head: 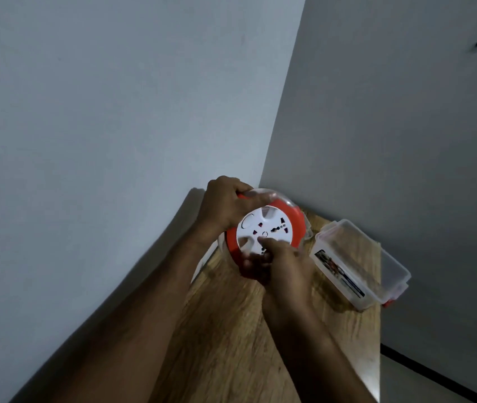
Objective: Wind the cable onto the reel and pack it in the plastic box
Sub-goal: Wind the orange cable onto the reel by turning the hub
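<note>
Orange-and-white reel [263,228], round, with sockets on its white face: you hold it above the wooden tabletop [231,330], in the corner where two grey walls meet. Your left hand [225,205] is closed over its upper rim. Your right hand [280,263] sits at the lower edge, fingers curled against the white face and blurred; whether they pinch anything cannot be told. Clear plastic box [359,263], lidless, with a printed label on its side, rests on the tabletop just beside your right hand.
</note>
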The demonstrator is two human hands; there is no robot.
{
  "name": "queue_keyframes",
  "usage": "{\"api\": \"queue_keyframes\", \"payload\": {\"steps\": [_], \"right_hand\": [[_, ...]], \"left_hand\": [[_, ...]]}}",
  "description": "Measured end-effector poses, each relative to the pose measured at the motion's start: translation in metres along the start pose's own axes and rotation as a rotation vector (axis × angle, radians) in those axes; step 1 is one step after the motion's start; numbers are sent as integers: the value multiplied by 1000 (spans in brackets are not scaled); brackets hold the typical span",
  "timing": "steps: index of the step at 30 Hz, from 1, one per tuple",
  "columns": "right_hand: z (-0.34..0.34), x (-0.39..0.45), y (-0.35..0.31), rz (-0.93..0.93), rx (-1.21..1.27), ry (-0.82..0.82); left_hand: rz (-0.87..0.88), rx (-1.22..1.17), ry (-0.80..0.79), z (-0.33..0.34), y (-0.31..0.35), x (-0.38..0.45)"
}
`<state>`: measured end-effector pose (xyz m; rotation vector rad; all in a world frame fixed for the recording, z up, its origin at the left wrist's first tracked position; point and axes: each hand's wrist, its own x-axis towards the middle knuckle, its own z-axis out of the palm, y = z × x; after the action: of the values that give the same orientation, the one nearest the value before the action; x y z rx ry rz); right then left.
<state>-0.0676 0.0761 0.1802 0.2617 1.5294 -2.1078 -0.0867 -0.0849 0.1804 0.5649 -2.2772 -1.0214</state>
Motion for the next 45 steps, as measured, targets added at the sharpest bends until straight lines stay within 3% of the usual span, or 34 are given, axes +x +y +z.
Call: {"api": "queue_keyframes", "payload": {"steps": [1, 4, 5, 6, 9, 13, 24, 30, 35, 45], "right_hand": [[-7, -2, 5, -237, -199, -1], [-27, 6, 8, -1175, -994, -76], [-32, 13, 3, -1360, -1201, -158], [-34, 18, -3, -1429, -1369, -251], [-37, 29, -21, -1391, -1736, -400], [-35, 27, -20, -1345, -1866, -427], [-32, 39, -22, -1410, -1774, -355], [-36, 47, -20, -1310, -1593, -259], [-33, 43, -10, -1183, -1394, -69], [-21, 34, 1, -1092, -1218, 22]], "left_hand": [[-4, -14, -4, 0, 1, 1], [10, 3, -48, -5, 3, 7], [18, 18, -76, -5, 2, 9], [24, 24, -105, -5, 2, 9], [36, 6, -154, -4, 3, 7], [23, -1, -176, -3, 0, 3], [56, 31, -134, 1, 3, -1], [14, -4, -106, 5, 5, -3], [4, -23, -17, 9, 5, -3], [11, -6, -10, 9, 6, -4]]}}
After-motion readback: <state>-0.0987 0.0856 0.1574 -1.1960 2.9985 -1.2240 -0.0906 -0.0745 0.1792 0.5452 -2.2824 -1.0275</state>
